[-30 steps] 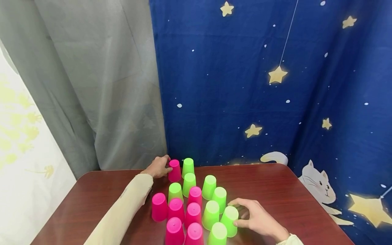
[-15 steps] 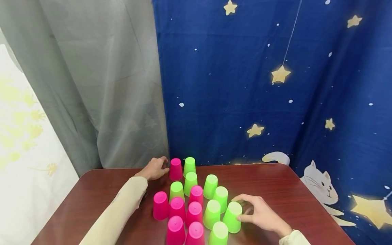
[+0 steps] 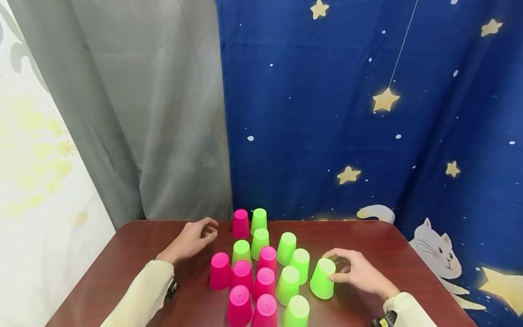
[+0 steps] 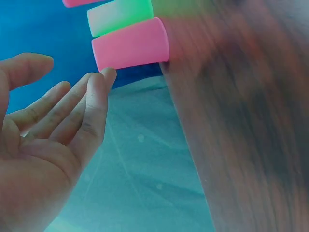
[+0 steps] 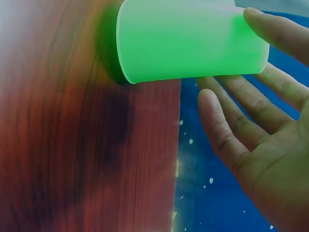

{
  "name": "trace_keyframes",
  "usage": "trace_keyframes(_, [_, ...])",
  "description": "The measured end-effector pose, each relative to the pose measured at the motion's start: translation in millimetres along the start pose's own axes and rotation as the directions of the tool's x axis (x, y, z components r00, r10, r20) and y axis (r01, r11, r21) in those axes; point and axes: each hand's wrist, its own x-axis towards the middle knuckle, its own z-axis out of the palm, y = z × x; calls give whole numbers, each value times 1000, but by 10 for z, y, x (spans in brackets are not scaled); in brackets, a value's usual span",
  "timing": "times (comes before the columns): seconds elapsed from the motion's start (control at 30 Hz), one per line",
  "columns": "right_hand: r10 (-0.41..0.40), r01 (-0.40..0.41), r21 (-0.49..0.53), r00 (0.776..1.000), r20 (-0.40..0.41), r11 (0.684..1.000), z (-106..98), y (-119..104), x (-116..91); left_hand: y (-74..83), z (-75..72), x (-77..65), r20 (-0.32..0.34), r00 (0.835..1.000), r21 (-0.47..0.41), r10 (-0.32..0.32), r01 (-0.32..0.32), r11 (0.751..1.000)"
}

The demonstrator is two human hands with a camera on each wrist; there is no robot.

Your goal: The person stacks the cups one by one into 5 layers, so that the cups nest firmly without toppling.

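Upside-down pink and green plastic cups cover the middle of the table. My right hand (image 3: pixel 361 274) holds the rightmost green cup (image 3: pixel 322 279) near its top, thumb on one side and fingers on the other. Close up in the right wrist view, the thumb lies against that green cup (image 5: pixel 188 43) while some fingertips pass behind it. My left hand (image 3: pixel 191 238) holds nothing; its fingers are loosely bent, left of the far pink cup (image 3: pixel 240 224). A gap separates that hand and cup in the head view. Beside the pink cup stands a far green cup (image 3: pixel 259 221).
Several more cups stand close together, among them a left pink cup (image 3: pixel 220 271) and a near green cup (image 3: pixel 296 312). The brown table (image 3: pixel 359 236) ends at a grey curtain (image 3: pixel 184 136) and a blue starry curtain (image 3: pixel 306 113).
My left hand has left the far pink cup and drawn back to the left. My right hand has shifted the green cup rightward and slightly away, apart from the group.
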Motion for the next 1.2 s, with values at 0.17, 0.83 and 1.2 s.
trace_keyframes(0.17, [18,-18,-44,1000,-5,999,-171,94,78,27,53,-190,-26,999,20,17,-17,1000])
trace_keyframes(0.83, [127,-142,-195,988,-87,971,-461,81,1046,152,314,-656,-47,998,-115,-29,24,993])
trace_keyframes(1.2, [150,-162,-128,983,-104,978,-254,140,1430,200,379,-706,-9,998,-174,-62,59,983])
